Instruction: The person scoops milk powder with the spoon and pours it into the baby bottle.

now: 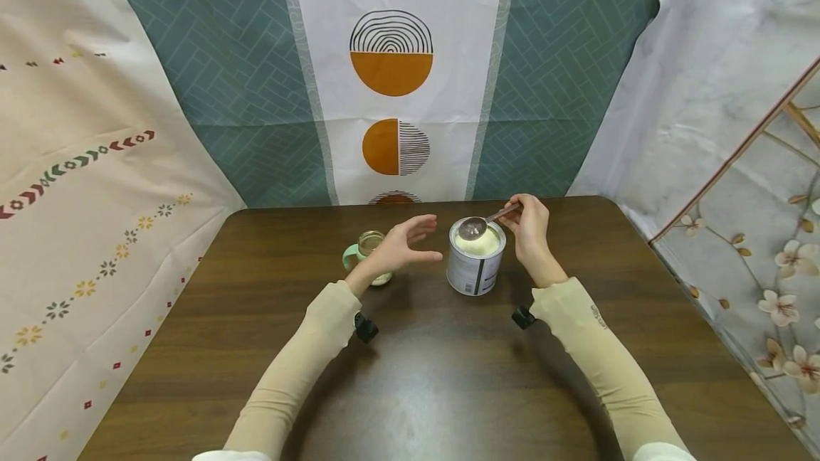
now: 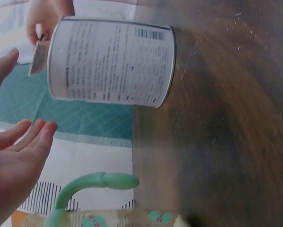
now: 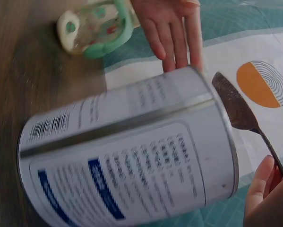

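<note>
Jar (image 1: 371, 242), partly hidden by my left hand (image 1: 398, 247) in the head view, is cut off at the left wrist view's bottom, while that hand's fingers (image 1: 420, 222) stand parted and the fingers of my right hand (image 1: 531, 228) pinch the spoon (image 1: 474, 229) over the tin (image 1: 463, 272), right of head-view centre.

Left hand (image 1: 400, 246) spread (loosely), right hand (image 1: 532, 226) pinching
</note>
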Demonstrator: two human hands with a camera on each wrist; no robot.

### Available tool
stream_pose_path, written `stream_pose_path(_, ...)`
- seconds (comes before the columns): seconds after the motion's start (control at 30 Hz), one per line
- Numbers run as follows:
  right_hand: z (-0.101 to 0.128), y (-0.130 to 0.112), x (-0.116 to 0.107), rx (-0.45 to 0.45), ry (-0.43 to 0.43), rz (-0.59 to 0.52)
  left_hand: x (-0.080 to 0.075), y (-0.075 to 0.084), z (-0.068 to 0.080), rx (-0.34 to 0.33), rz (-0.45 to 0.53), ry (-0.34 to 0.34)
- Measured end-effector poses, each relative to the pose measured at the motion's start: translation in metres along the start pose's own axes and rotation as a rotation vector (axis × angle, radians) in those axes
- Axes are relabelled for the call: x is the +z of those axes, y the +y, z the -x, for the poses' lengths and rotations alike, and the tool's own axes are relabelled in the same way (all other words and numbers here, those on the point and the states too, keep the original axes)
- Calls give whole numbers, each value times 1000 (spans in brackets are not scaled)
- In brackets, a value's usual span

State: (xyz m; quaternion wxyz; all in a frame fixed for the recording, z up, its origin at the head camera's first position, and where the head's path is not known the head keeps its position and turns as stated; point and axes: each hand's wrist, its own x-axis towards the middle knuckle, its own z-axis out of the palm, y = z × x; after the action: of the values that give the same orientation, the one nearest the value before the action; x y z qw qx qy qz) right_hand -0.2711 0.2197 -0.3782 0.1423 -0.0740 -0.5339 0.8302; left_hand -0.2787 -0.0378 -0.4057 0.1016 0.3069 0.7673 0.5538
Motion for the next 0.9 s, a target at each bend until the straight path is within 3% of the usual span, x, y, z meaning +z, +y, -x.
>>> stream_pose_path(0.33, 9, 1, 2, -381, -74, 349, 16, -11, -10, -38, -30, -1)
stream_pose_path(0.5, 30, -7, 10, -623, -128, 558, 22, -15, -15, -61, -40, -7)
stream_pose_path(0.63, 28, 4, 9, -796, -140, 683, 27, -19, -18, -87, -41, -5)
stream_pose_path(0.9, 16, 24, 0, -861, -203, 734, 42, -23, -25, -57, -50, 12)
